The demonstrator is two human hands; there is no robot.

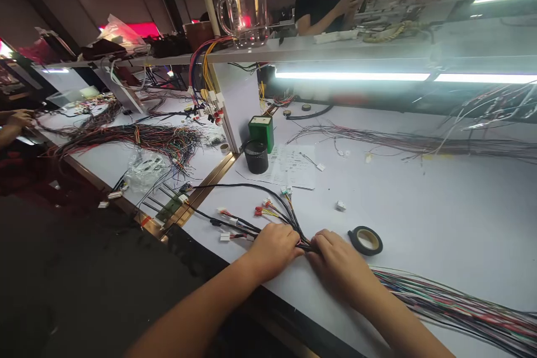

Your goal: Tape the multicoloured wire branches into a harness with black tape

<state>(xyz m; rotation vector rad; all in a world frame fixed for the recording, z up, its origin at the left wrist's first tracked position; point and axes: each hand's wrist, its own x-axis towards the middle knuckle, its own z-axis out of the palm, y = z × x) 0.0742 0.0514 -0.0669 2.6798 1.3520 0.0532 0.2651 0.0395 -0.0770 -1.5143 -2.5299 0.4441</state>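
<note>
A wire harness (457,303) lies along the front of the white bench, its loose coloured wires running off to the right. My left hand (274,249) is closed round its black-sleeved branches. Close beside it, my right hand (338,260) grips the same bundle where the branches come together. The branches fan out to the left and end in small plugs, among them a red connector (259,211), a white connector (225,236) and a teal-white connector (286,191). Just beyond my right hand lies a roll of black tape (366,241). My fingertips are partly hidden.
A black mesh cup (256,156) and a green box (262,132) stand by the divider. A printed sheet (291,165) lies beside them. More wires (398,140) stretch across the back. A glass jug (245,5) is on the shelf. Another person (325,3) is behind it.
</note>
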